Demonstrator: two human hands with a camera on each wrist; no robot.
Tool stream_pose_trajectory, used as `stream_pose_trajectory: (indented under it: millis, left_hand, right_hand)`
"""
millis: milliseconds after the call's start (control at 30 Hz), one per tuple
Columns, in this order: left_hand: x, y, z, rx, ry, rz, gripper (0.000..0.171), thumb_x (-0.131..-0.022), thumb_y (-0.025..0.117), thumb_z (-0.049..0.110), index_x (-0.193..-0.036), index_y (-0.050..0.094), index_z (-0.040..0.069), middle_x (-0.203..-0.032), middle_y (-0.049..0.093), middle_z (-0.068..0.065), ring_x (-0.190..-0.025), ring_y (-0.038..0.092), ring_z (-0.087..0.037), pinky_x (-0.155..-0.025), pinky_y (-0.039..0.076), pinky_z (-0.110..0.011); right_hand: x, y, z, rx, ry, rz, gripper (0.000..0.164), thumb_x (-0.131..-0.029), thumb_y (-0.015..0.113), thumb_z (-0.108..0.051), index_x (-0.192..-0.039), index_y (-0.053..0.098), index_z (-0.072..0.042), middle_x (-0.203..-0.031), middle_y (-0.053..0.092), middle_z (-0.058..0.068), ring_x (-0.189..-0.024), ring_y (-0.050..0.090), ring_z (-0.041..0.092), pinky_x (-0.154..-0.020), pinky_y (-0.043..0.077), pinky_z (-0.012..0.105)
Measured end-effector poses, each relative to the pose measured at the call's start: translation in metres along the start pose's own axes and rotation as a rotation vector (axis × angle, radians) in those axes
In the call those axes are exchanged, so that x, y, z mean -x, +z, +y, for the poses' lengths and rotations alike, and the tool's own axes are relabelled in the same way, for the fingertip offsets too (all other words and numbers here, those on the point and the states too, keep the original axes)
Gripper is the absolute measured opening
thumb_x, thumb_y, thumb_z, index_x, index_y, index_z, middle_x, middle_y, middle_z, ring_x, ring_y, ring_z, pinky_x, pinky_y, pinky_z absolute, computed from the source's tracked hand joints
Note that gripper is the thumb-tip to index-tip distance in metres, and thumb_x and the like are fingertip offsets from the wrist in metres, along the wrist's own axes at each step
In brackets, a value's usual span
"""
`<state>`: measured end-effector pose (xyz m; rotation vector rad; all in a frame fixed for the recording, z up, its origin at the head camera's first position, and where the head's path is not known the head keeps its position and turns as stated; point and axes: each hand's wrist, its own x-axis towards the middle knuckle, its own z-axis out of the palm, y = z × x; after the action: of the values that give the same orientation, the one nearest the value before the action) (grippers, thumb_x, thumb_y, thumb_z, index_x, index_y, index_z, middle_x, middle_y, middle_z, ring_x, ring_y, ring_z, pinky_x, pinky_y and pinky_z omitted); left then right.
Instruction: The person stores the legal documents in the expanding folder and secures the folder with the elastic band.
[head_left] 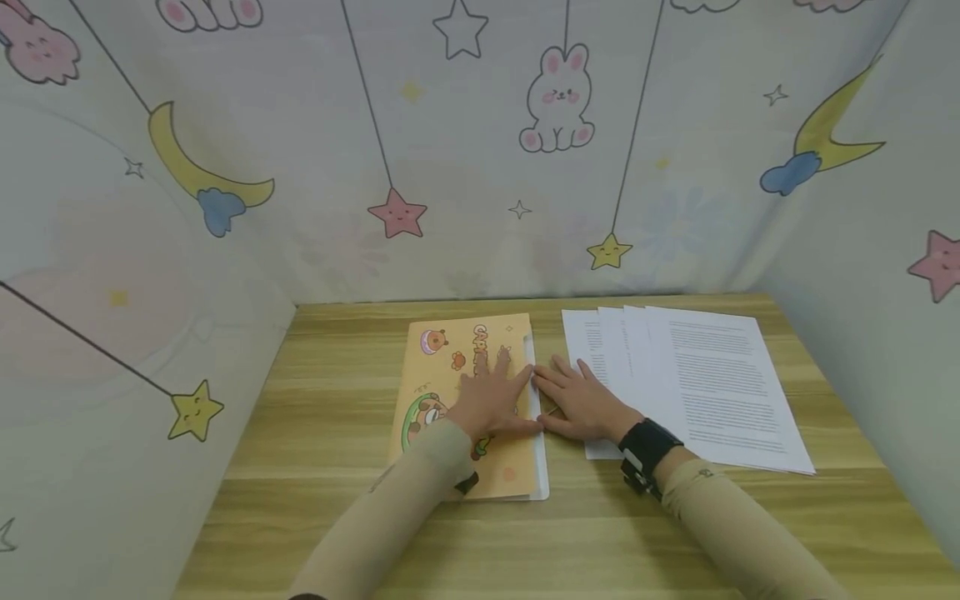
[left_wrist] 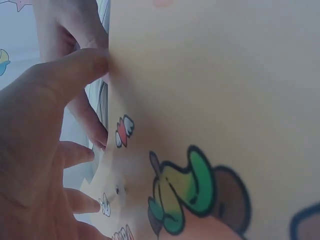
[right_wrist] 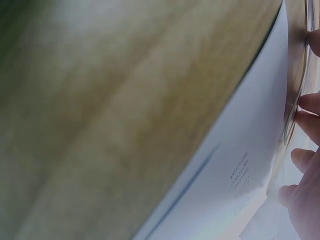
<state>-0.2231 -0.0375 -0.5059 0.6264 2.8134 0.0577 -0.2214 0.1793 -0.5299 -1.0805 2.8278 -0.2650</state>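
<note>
An orange document folder printed with cartoon capybaras lies on the wooden table, its whitish inner edge showing along the right side. My left hand rests on its cover with the fingers spread and the thumb reaching the right edge. In the left wrist view, that thumb presses the folder near its edge. My right hand is just right of the folder, its extended fingers touching that edge. The right wrist view has its fingers beside the folder's layered edge. What lies inside the folder is hidden.
Overlapping printed sheets are fanned out on the right of the table, partly behind my right hand and wrist. A black band circles the right wrist. Cartoon-printed white curtains enclose the table's back and sides.
</note>
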Motion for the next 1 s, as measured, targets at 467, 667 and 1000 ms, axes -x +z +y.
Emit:
stream_pose_trajectory:
  millis: [467,667,1000]
  left_hand:
    - [-0.001,-0.012,0.014,0.013,-0.055,-0.043,0.098,-0.084,0.067,0.074,-0.166,0.031,0.034,-0.168,0.024,-0.028,-0.140,0.042,-0.059,-0.095,0.053,-0.066]
    - [0.000,-0.016,0.019,0.006,-0.058,-0.046,0.093,-0.085,0.059,0.080,-0.161,0.043,0.029,-0.150,0.047,-0.031,-0.121,0.059,-0.052,-0.093,0.057,-0.053]
    - [-0.005,-0.022,0.026,0.017,-0.083,-0.036,0.077,-0.086,0.065,0.059,-0.154,0.054,0.025,-0.127,0.066,-0.020,-0.107,0.063,-0.030,-0.091,0.055,-0.049]
  right_hand:
    - [0.000,0.003,0.002,-0.008,0.010,-0.006,0.077,-0.102,0.055,-0.055,-0.162,0.040,-0.009,-0.171,0.033,0.008,-0.157,0.022,0.045,-0.118,0.020,0.074]
    - [0.000,0.005,0.004,-0.018,0.007,-0.003,0.077,-0.103,0.054,-0.056,-0.163,0.039,-0.009,-0.170,0.033,0.009,-0.158,0.020,0.045,-0.119,0.019,0.074]
    - [-0.001,0.004,0.004,-0.020,0.007,-0.001,0.076,-0.103,0.054,-0.054,-0.163,0.038,-0.010,-0.170,0.034,0.008,-0.156,0.023,0.048,-0.118,0.020,0.075]
